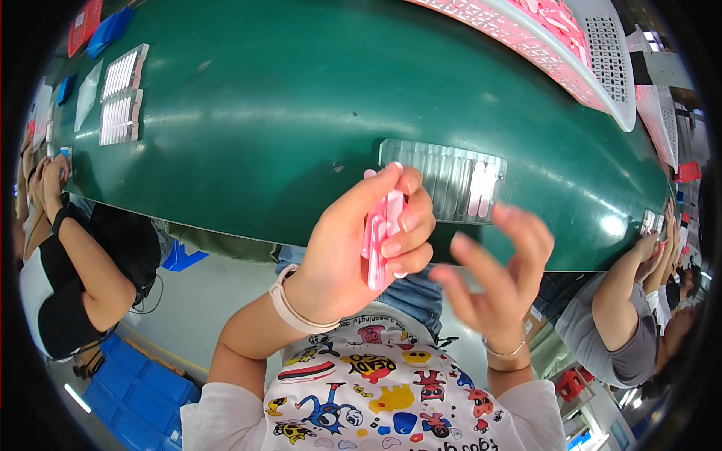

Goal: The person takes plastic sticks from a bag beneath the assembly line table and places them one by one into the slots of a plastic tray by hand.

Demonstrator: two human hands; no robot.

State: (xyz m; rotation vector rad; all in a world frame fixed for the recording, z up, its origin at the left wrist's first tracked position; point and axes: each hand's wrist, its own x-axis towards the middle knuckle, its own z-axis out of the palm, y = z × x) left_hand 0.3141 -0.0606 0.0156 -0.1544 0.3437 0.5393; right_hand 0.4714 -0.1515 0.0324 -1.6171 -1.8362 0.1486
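Observation:
My left hand is closed around several slim, glossy pink plastic pieces, which lie bunched between the palm and curled fingers. Just beyond it on the table, a clear or metallic grooved tray lies flat, its near left part hidden by that hand. Toward the tray's right end, light pink pieces rest in a couple of the grooves; the other visible grooves hold none. My right hand hovers by the tray's near right corner, slightly blurred, fingers apart and nothing visible in them.
A white perforated basket heaped with pink pieces stands at the far right of the green table. Two grooved trays lie at far left. Other people work at left and right, a person's forearm among them. Blue crates stand on the floor.

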